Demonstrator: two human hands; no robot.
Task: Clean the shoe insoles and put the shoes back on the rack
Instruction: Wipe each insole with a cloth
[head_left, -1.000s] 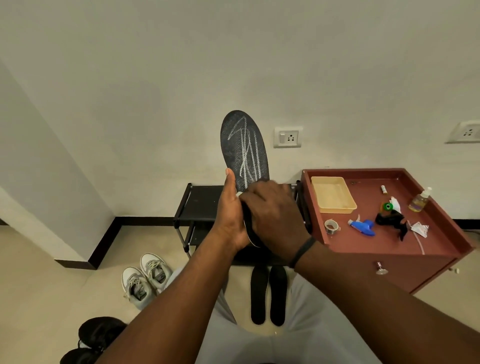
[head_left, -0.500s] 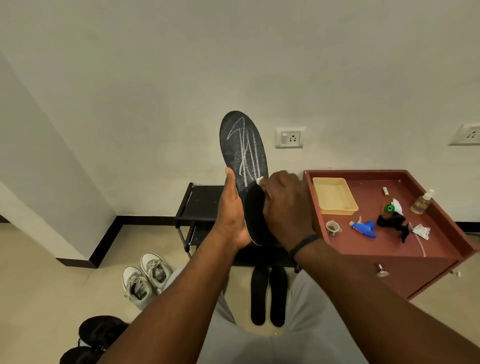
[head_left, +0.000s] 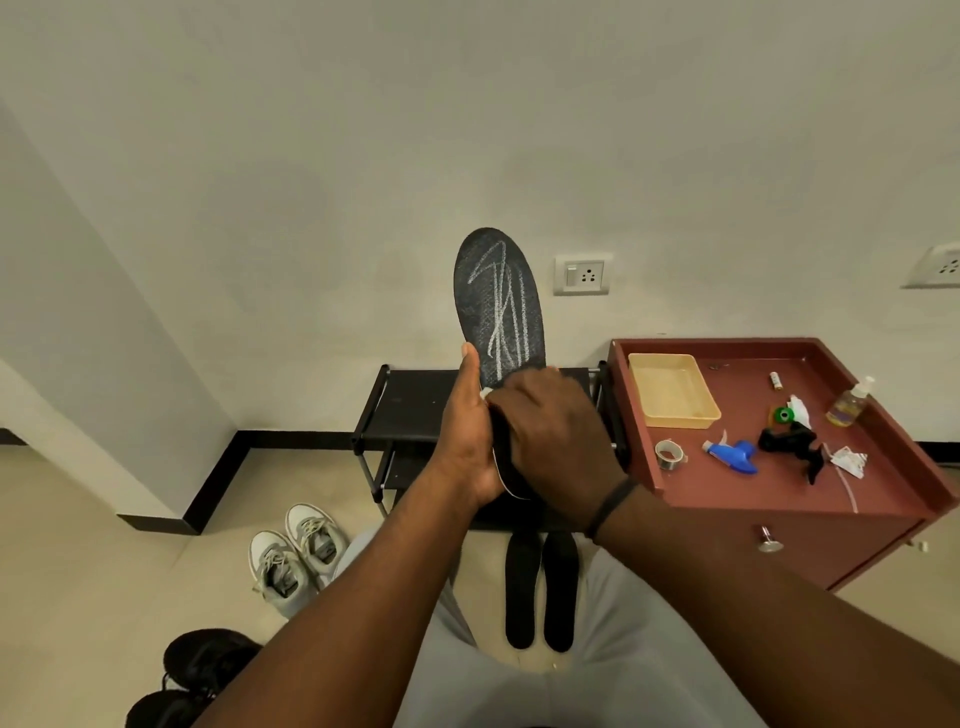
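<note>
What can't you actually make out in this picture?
- Head view: the lower half of the held insole is hidden behind the right hand.
- What the right hand pinches: only a white sliver shows.
- The black shoes are cut off by the bottom edge.
- The small bottle's label is too small.

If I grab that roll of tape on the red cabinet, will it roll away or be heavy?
The roll of tape seems to lie tilted, not flat, so a nudge might roll it. It looks small and hollow, so probably light. The cabinet's raised rim should stop it.
</note>
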